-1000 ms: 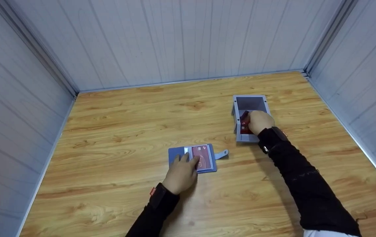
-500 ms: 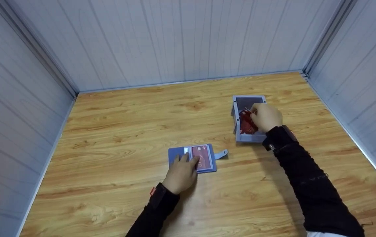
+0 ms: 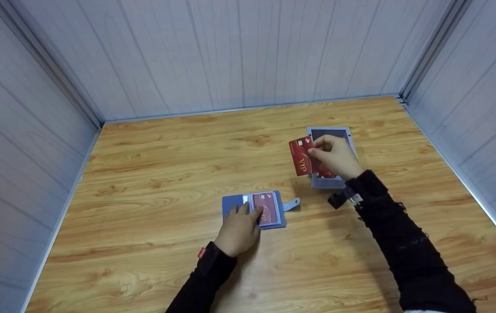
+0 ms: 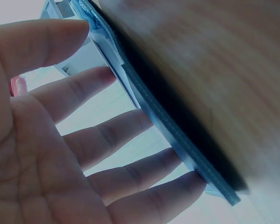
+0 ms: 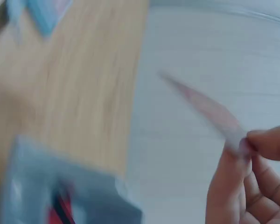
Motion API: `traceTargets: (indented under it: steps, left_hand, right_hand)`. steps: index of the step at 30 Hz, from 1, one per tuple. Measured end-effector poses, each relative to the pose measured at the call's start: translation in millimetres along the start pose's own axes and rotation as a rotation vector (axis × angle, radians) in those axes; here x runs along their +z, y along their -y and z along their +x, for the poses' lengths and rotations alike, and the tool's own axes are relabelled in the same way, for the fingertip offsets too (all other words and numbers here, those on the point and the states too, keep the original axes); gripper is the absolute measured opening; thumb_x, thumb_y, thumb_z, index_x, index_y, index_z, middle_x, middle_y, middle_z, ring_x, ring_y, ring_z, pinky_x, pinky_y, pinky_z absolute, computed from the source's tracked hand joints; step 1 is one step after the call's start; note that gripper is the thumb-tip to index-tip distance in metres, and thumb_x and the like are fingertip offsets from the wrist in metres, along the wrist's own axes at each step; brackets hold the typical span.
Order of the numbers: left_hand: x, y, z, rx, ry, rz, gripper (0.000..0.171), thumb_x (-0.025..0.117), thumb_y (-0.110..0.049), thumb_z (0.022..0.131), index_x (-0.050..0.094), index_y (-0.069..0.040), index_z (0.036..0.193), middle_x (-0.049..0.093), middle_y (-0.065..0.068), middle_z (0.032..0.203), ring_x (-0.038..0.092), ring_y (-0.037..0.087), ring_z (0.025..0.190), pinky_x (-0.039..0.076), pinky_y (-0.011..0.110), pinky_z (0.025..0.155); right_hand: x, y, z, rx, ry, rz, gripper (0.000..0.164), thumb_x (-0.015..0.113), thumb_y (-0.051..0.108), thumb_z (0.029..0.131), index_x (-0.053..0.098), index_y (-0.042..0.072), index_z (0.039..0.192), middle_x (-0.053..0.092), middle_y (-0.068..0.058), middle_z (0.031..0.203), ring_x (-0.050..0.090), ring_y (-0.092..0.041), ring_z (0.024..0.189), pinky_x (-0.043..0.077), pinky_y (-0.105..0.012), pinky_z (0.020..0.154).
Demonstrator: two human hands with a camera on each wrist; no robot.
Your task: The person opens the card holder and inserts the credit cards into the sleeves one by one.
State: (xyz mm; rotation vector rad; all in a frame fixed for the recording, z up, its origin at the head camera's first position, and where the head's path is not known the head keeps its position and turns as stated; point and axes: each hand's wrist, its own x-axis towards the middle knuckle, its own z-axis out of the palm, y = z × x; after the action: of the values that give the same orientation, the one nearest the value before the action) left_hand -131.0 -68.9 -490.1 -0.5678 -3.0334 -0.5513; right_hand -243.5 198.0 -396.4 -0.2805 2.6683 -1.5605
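Observation:
My right hand [image 3: 337, 158] pinches a red VIP card [image 3: 302, 157] by its right edge between thumb and fingers, raised over the left side of a grey bin [image 3: 328, 183]. More red cards [image 3: 327, 172] lie inside the bin, partly hidden behind the hand. On the table a blue card holder [image 3: 233, 201] lies spread, with a red card [image 3: 265, 202] showing in its clear sleeve. My left hand [image 3: 238, 230] rests on it, fingers spread out straight. In the left wrist view the fingertips [image 4: 107, 74] touch the edge of the holder [image 4: 163, 126].
The holder's snap strap [image 3: 292, 204] sticks out to its right on the wooden table [image 3: 165, 174]. White panel walls [image 3: 239, 52] enclose the table at the back and both sides.
My right hand has lifted one red card out of the bin and moved it up and left. The left hand and the card holder stay in place.

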Motion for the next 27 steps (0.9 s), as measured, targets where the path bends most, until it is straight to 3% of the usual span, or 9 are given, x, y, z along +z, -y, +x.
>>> traceTargets:
  steps: [5,10,18,27]
  left_hand:
    - [-0.7,-0.6,-0.2,-0.009,0.012,-0.012,0.041,0.056,-0.015,0.094,0.06,-0.012,0.134,0.056,0.028,0.133,0.05,0.058,0.119,0.045,0.065,0.098]
    - [-1.1,-1.1,0.4,-0.017,0.018,-0.033,0.04,0.054,-0.015,0.094,0.06,-0.012,0.134,0.055,0.028,0.134,0.049,0.058,0.121,0.042,0.065,0.102]
    - [-1.9,-0.9,1.1,-0.022,0.044,-0.03,0.043,0.054,-0.016,0.094,0.057,-0.013,0.137,0.053,0.028,0.137,0.047,0.058,0.123,0.04,0.065,0.103]
    - [-1.6,-0.9,1.1,-0.027,0.031,-0.037,0.042,0.055,-0.016,0.094,0.059,-0.013,0.136,0.054,0.027,0.136,0.048,0.057,0.121,0.042,0.065,0.101]
  right_hand:
    - [19.8,-9.3,-0.5,0.119,0.137,0.177,0.018,0.061,0.015,0.096,0.058,0.001,0.107,0.065,0.003,0.087,0.06,-0.008,0.061,0.056,-0.026,0.06]
    - [44.3,-16.2,-5.0,0.198,0.196,0.247,0.02,0.063,0.014,0.094,0.059,-0.001,0.106,0.066,0.002,0.084,0.064,-0.01,0.067,0.058,-0.026,0.061]
    - [74.8,-30.2,-16.8,0.205,0.34,0.281,0.011,0.063,0.009,0.093,0.06,0.002,0.099,0.064,0.003,0.078,0.063,-0.01,0.066,0.057,-0.026,0.059]
    - [85.1,-46.7,-18.0,0.228,0.311,0.263,0.011,0.063,0.008,0.092,0.059,0.0,0.097,0.064,0.005,0.075,0.062,-0.008,0.062,0.058,-0.026,0.059]
